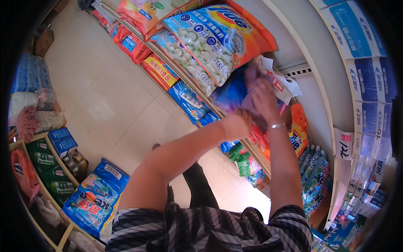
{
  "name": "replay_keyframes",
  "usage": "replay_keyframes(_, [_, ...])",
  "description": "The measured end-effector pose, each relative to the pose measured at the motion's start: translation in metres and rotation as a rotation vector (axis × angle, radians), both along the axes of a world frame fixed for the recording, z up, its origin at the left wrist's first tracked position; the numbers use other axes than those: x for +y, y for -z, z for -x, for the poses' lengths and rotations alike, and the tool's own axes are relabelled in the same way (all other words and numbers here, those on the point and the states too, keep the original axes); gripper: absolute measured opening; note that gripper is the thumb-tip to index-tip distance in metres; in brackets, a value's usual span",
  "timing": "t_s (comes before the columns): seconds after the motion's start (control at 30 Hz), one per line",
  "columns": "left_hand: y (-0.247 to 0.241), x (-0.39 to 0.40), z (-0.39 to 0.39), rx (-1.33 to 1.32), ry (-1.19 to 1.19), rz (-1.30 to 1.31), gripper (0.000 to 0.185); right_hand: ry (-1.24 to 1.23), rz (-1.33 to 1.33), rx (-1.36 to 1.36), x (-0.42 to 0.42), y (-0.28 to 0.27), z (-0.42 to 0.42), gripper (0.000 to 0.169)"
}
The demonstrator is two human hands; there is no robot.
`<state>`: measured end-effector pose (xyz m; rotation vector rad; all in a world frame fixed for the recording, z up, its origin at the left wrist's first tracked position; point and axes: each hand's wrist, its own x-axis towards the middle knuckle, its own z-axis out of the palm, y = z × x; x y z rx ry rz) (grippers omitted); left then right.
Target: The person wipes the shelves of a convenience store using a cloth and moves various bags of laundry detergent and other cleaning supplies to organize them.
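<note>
My right hand [264, 99], blurred by motion and with a silver bracelet at the wrist, grips a purple cloth [252, 74] over the shelf. My left hand [238, 125] is curled at the shelf's front, close below the cloth. Whether its fingers pinch anything is hidden. Behind both hands lies a blue plastic package [231, 93], partly covered. A torn white bag with red print [280, 86] lies crumpled just beyond my right hand. To the upper left, large Tide laundry powder bags [217, 41] are stacked on the same shelf.
An orange Tide bag [299, 129] and several green-blue pouches [315, 176] stand right of my right arm. More detergent bags [189, 100] line the lower shelf. Boxed goods [365, 78] fill the far-right shelf. A blue detergent bag [96, 198] rests at lower left, above tiled floor [104, 94].
</note>
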<state>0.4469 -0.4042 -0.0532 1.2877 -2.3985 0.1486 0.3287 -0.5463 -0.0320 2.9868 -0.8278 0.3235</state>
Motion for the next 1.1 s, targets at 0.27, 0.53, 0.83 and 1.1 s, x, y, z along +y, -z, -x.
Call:
replay_keyframes(0.27, [-0.003, 0.03, -0.002, 0.107, -0.106, 0.075, 0.024, 0.098, -0.1, -0.027, -0.022, 0.008, -0.027, 0.02])
replay_keyframes(0.53, [0.001, 0.018, -0.016, 0.116, -0.064, -0.07, 0.039, 0.102, -0.083, -0.072, -0.046, 0.012, -0.036, 0.021])
replay_keyframes(0.83, [-0.026, -0.009, -0.032, 0.025, -0.218, -0.567, 0.073, 0.379, -0.202, -0.064, -0.068, 0.026, 0.123, 0.031])
replay_keyframes(1.1, [-0.026, -0.009, -0.038, 0.021, -0.195, -0.546, 0.073, 0.449, -0.163, 0.0, -0.051, 0.013, 0.059, 0.036])
